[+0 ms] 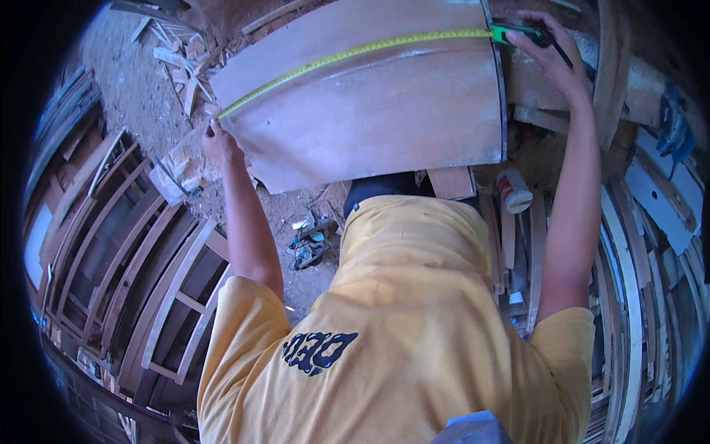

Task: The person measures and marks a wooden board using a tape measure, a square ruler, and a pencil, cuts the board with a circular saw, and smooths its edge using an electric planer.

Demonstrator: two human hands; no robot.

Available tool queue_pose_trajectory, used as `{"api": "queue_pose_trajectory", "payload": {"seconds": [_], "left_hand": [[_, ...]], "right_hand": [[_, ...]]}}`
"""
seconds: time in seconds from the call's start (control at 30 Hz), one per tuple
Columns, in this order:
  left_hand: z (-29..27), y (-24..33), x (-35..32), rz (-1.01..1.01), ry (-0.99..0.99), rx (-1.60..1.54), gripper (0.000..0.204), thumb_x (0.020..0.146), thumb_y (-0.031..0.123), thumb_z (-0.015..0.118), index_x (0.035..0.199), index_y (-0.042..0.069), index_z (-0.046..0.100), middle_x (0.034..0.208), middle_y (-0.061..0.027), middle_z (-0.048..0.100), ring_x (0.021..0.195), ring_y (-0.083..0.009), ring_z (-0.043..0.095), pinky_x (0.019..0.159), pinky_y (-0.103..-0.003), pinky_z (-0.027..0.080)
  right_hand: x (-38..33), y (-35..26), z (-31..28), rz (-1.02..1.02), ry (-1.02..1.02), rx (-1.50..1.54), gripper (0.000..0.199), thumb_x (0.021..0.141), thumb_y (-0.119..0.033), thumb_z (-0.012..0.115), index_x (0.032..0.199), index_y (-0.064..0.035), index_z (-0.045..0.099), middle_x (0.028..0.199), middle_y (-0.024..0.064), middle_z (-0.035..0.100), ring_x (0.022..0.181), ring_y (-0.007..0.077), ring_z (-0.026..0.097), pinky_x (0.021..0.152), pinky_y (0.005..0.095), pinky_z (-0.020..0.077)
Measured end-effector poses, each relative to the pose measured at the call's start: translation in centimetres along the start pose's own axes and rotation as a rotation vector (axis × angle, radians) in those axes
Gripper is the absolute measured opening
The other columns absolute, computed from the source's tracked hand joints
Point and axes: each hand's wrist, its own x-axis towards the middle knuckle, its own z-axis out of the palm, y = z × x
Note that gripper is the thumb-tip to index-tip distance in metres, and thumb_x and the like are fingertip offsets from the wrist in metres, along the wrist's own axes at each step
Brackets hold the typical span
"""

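Observation:
A large pale wooden board (384, 111) lies flat in front of me. A yellow tape measure blade (347, 53) stretches across it from its left corner to its right edge. My left hand (219, 140) pinches the tape's end at the board's left corner. My right hand (551, 52) holds the green tape measure case (510, 32) and a dark pencil at the board's far right edge. My yellow shirt (414, 325) fills the lower middle of the view.
Stacked curved wooden frames (140, 274) stand at the left. More curved wooden strips (629, 296) lie at the right. A small can (513, 191) sits under the board's right side. Wood offcuts (181, 52) and tools (310, 244) litter the dusty ground.

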Motion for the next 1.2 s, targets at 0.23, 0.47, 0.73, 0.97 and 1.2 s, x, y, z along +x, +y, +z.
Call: {"api": "queue_pose_trajectory", "payload": {"seconds": [0.23, 0.47, 0.73, 0.97, 1.2], "left_hand": [[3.6, 2.2, 4.5, -0.018, -0.130, -0.103, 0.037, 0.100, 0.027, 0.069, 0.120, -0.005, 0.067, 0.108, -0.0119, 0.071, 0.097, -0.0199, 0.066, 0.087, -0.034, 0.051], [5.8, 3.3, 2.5, 0.068, -0.011, -0.110, 0.035, 0.103, 0.024, 0.067, 0.118, -0.007, 0.066, 0.107, -0.0129, 0.071, 0.095, -0.0200, 0.065, 0.087, -0.032, 0.051], [6.1, 4.2, 0.7, 0.124, 0.025, -0.111, 0.036, 0.104, 0.025, 0.064, 0.121, -0.007, 0.065, 0.108, -0.0145, 0.071, 0.097, -0.0210, 0.066, 0.088, -0.033, 0.052], [6.4, 4.1, 0.8, 0.158, 0.101, -0.028, 0.045, 0.101, 0.033, 0.066, 0.122, -0.008, 0.064, 0.113, -0.0194, 0.070, 0.102, -0.0269, 0.066, 0.093, -0.037, 0.051], [8.4, 8.1, -2.7, 0.523, 0.197, 0.532, 0.073, 0.096, 0.046, 0.071, 0.143, -0.005, 0.048, 0.135, -0.0197, 0.054, 0.137, -0.0363, 0.037, 0.117, -0.055, 0.025]], "right_hand": [[5.4, -2.0, 0.2, 0.242, -0.014, 0.396, 0.037, 0.087, -0.017, 0.082, 0.117, -0.0051, 0.064, 0.082, -0.0031, 0.059, 0.063, 0.0063, 0.055, 0.054, 0.0255, 0.0455], [8.2, -1.0, -0.2, 0.004, 0.053, 0.217, 0.038, 0.084, -0.020, 0.083, 0.114, -0.0033, 0.066, 0.095, 0.0013, 0.065, 0.086, 0.0099, 0.061, 0.077, 0.0268, 0.0503], [8.4, -2.8, 0.8, 0.000, 0.065, 0.079, 0.038, 0.084, -0.021, 0.082, 0.115, -0.0026, 0.068, 0.102, 0.0034, 0.068, 0.100, 0.0117, 0.062, 0.089, 0.0291, 0.0496], [5.3, -0.9, 2.3, -0.072, 0.551, 0.288, 0.037, 0.099, -0.024, 0.069, 0.128, -0.0009, 0.066, 0.106, 0.0112, 0.076, 0.093, 0.0150, 0.070, 0.085, 0.0283, 0.0543], [0.5, -5.4, 10.6, 0.073, 0.679, 0.511, 0.017, 0.097, -0.009, 0.067, 0.111, 0.0010, 0.063, 0.093, 0.0106, 0.074, 0.078, 0.0112, 0.070, 0.071, 0.0237, 0.0566]]}}
